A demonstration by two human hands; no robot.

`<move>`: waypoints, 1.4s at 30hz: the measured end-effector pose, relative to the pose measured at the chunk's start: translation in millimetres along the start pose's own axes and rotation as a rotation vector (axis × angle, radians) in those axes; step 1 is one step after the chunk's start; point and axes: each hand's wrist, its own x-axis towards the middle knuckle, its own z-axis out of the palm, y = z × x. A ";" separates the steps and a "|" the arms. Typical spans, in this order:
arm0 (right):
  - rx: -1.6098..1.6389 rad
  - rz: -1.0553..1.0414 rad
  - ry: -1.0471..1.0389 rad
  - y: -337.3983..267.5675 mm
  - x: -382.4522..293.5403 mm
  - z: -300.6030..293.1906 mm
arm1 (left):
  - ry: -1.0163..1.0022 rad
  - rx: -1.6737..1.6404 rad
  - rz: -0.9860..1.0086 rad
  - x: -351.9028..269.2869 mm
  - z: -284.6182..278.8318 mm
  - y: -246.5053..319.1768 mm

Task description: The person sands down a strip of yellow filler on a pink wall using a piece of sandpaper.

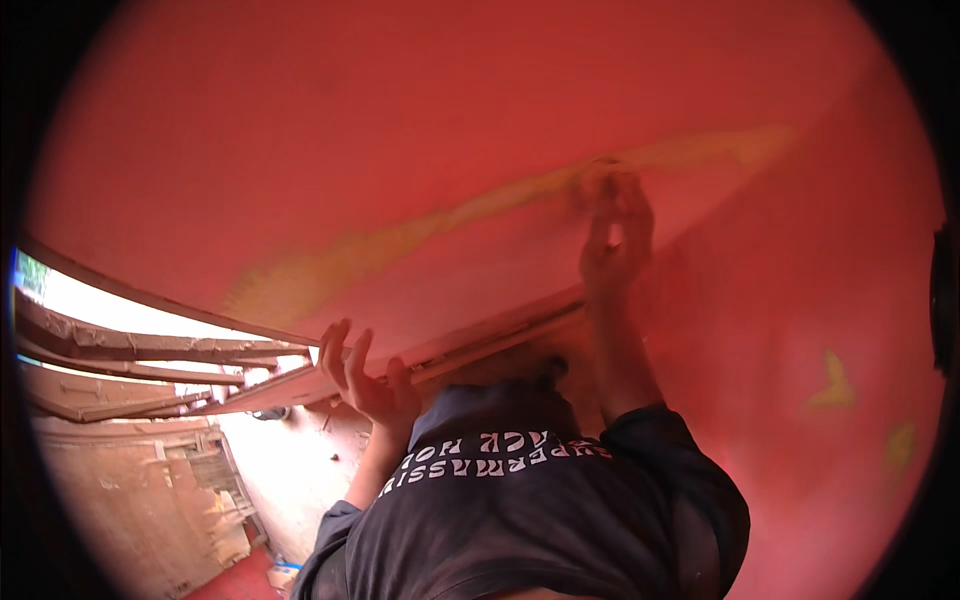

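Observation:
A large curved red-painted panel (420,135) fills the upper view, with a long yellowish band (480,206) across it where the red is missing or covered. My right hand (619,232) is raised to this band, blurred, its fingertips at the surface near a small dark patch. Whether it pinches something there cannot be told. At the panel's lower edge, my left hand (371,379) has its fingers spread and holds nothing; the fingertips are at or close to the edge.
Another red surface (750,315) with small yellowish patches rises on the right. Wooden beams (165,349) cross a bright opening at the left. Below them are a worn wooden board (127,502) and a pale floor (300,480). A narrow ledge (495,334) runs between my hands.

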 end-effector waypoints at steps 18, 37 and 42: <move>-0.042 0.317 0.129 96.0 -6.9 -37.7 | 0.064 0.125 -0.090 -13.0 30.2 -1.7; 0.013 0.464 -0.043 226.0 -28.3 -79.4 | 0.103 0.036 -0.048 7.0 193.3 103.0; 0.061 0.417 0.011 283.0 -67.4 -88.4 | 0.025 0.147 -0.137 10.6 250.3 131.4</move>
